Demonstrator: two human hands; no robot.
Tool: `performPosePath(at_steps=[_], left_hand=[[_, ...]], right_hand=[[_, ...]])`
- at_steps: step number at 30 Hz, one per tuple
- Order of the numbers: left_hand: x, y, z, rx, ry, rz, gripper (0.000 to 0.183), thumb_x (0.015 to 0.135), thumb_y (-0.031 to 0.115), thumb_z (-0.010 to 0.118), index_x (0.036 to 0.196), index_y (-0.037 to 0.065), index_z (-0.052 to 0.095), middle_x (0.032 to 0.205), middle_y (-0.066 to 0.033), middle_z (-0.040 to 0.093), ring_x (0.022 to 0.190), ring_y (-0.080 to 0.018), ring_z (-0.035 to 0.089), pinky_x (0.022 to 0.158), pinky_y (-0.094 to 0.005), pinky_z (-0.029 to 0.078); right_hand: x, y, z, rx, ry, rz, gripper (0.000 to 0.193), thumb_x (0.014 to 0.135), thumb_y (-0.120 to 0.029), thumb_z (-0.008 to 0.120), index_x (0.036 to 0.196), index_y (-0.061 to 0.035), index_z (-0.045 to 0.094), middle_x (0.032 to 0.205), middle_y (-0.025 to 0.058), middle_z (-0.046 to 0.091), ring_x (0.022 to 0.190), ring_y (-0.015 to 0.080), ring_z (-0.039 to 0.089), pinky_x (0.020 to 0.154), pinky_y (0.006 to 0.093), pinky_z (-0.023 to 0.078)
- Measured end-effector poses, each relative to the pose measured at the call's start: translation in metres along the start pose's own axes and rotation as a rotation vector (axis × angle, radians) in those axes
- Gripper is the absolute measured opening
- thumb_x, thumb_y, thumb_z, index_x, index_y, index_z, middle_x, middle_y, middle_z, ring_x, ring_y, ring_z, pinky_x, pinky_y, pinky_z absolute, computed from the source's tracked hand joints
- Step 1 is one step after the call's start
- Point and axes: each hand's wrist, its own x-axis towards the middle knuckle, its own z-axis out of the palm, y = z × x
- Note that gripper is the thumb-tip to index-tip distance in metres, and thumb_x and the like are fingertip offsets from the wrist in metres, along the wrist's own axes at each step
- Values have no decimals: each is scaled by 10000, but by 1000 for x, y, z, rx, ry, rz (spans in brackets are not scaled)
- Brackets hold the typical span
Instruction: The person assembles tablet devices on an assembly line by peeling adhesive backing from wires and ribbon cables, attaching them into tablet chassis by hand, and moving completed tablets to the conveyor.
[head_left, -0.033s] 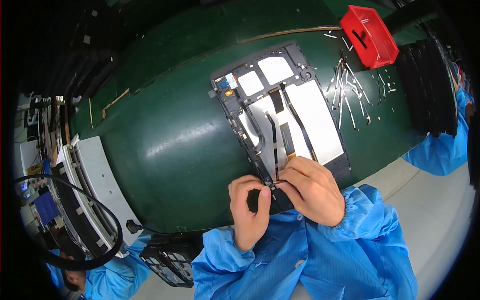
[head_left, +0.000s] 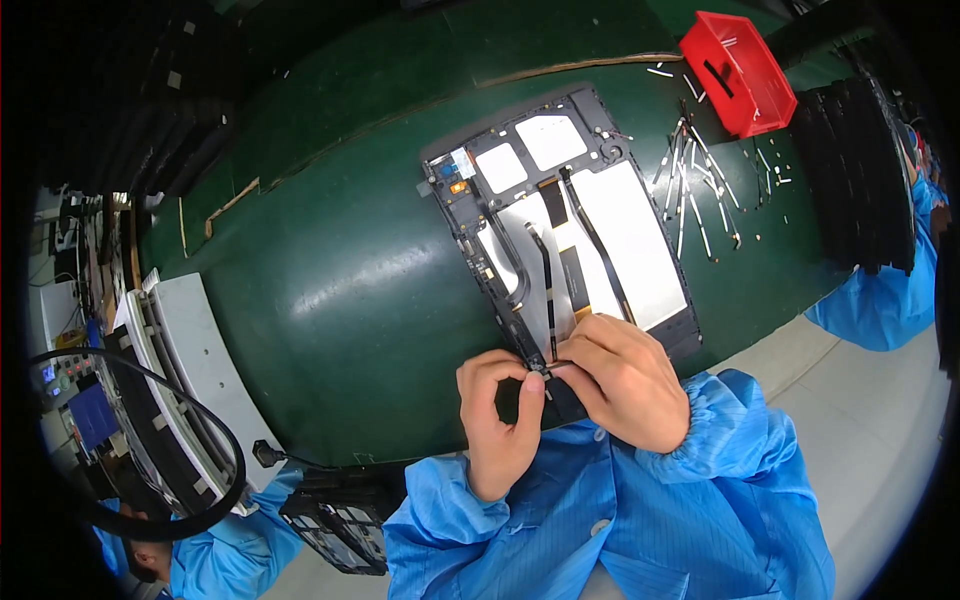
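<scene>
Tablet [head_left: 582, 250] lies open on the green table [head_left: 350, 250], at the table's near edge. Left hand [head_left: 493, 445] has thumb and forefinger close together at its near left corner; right hand [head_left: 632, 385] gathers its fingertips just beside. Whether either clamps anything, I cannot tell. It looks stiff and fairly light, best held by the rim; the thin cables [head_left: 549, 275] seem bendy, easily torn.

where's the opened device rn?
Head view, just right of centre: the opened device lies on the green table, left of the loose strips, its near end at the left hand and right hand.
</scene>
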Motion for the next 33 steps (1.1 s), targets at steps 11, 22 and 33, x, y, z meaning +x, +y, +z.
performPosePath(at_steps=[11,22,33], left_hand=[[15,0,-15,-20,-142,-30,120,790,24,673,855,30,572,893,-100,563,858,-246,529,777,-316,420],[-16,-6,-27,-310,-140,-187,115,905,57,541,946,-31,604,916,-107,625,838,-150,572,776,-268,455],[-20,-1,-30,-178,-304,-239,127,848,4,644,963,-33,604,834,-74,670,749,-90,604,673,-216,480]], right_hand=[[-1,1,-5,-3,-33,-41,161,713,-15,668,866,0,620,843,106,548,798,296,568,684,373,470],[-7,-10,0,13,-59,14,226,722,-120,705,886,-46,569,783,95,540,707,285,594,590,377,473],[-13,-3,3,327,35,7,232,654,-3,713,865,-48,629,836,85,561,710,266,617,607,335,507]])
